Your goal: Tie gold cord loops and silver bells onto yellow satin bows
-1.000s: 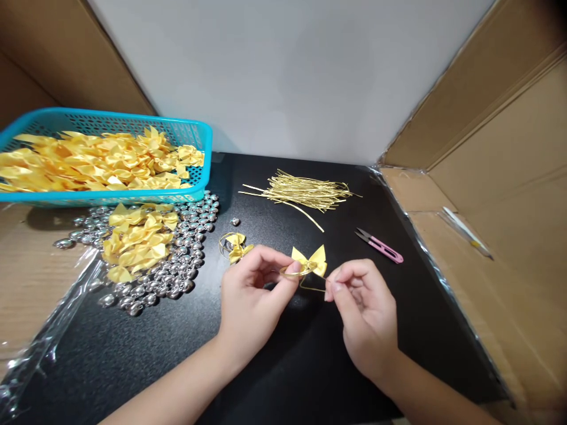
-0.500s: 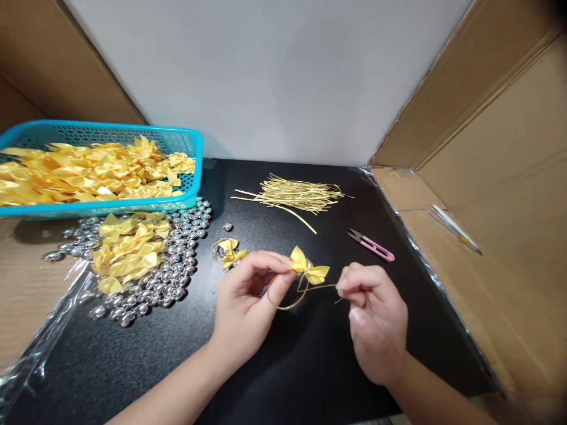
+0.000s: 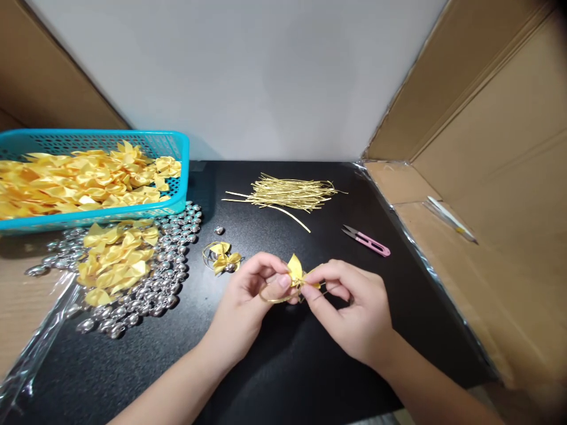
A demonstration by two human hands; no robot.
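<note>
My left hand pinches a small yellow ribbon bow with a gold wire loop hanging under it, just above the black table top. My right hand has closed in from the right, and its fingertips pinch the same bow and wire where they join. A finished bow with a gold loop lies on the table just left of my left hand.
A teal basket of yellow bows stands at the back left. In front of it lie several silver bells under a heap of loose bows. A bundle of gold wires and pink snips lie behind my hands. Cardboard walls stand on both sides.
My right hand has moved left from the wire's end to the bow, meeting my left hand. The bow has tipped and the wire loop has swung below my left fingers.
</note>
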